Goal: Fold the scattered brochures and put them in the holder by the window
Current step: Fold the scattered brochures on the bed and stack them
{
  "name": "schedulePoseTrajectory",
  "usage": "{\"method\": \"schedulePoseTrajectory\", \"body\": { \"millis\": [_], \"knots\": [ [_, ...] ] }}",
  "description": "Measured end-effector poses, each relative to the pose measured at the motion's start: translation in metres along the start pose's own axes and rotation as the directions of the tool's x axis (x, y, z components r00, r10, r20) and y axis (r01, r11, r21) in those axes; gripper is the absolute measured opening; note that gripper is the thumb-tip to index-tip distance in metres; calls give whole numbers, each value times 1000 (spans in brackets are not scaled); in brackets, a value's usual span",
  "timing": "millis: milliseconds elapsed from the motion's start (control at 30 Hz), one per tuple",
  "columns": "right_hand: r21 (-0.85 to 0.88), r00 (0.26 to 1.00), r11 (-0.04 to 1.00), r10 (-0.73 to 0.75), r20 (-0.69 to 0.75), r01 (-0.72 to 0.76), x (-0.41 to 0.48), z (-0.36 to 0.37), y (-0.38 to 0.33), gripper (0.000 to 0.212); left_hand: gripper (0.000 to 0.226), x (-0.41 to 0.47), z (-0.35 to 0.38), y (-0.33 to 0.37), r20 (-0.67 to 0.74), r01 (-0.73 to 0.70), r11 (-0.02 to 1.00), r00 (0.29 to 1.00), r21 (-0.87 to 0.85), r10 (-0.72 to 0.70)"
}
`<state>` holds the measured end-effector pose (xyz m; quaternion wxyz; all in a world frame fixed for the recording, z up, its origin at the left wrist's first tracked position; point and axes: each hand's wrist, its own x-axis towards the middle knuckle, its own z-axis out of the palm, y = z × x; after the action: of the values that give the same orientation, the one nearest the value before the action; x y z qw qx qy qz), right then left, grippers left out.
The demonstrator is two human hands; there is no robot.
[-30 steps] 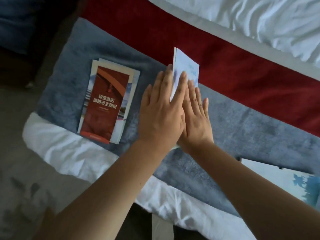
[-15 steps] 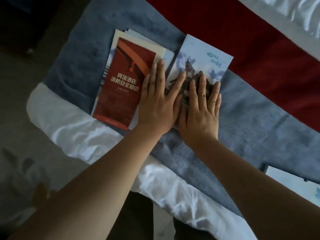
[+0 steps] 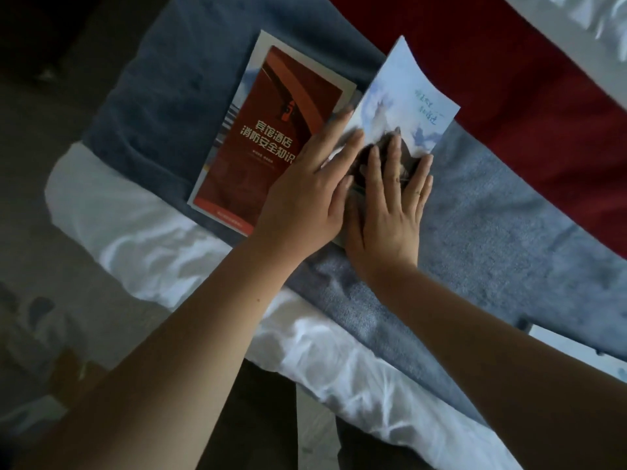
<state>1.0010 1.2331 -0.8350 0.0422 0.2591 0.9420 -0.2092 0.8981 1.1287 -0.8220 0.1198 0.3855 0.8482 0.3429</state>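
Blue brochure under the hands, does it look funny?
The blue brochure curls up at its far end instead of lying flat on the grey blanket; the left hand and right hand press its near end. The red brochure lies flat.

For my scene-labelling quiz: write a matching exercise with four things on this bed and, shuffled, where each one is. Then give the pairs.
Things:
1. red brochure
2. pale blue brochure
3. grey-blue blanket
4. right hand

Places:
A. spread under both brochures
B. flat on the pale blue brochure
C. on top of a cream leaflet
D. just right of the red brochure

Pairs: 1-C; 2-D; 3-A; 4-B
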Motion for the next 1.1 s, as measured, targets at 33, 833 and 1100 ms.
{"method": "schedulePoseTrajectory", "body": {
  "millis": [33, 833, 1100],
  "knots": [
    [16, 1000, 1000, -18, 4, 18, 1, 0, -6, 67, 46, -2, -6, 1, -20, -1, 1000, 1000, 7, 1],
    [-74, 993, 991, -105, 53, 109, 4, 33, -96, 59, 52, -42, -46, -77, -45, 165, 931, 986, 327, -159],
    [-190, 995, 980, -48, 92, 64, 34, 23, -95, 65, 55, -36, -39, -74, -46, 139, 848, 990, 511, -134]
  ]
}}
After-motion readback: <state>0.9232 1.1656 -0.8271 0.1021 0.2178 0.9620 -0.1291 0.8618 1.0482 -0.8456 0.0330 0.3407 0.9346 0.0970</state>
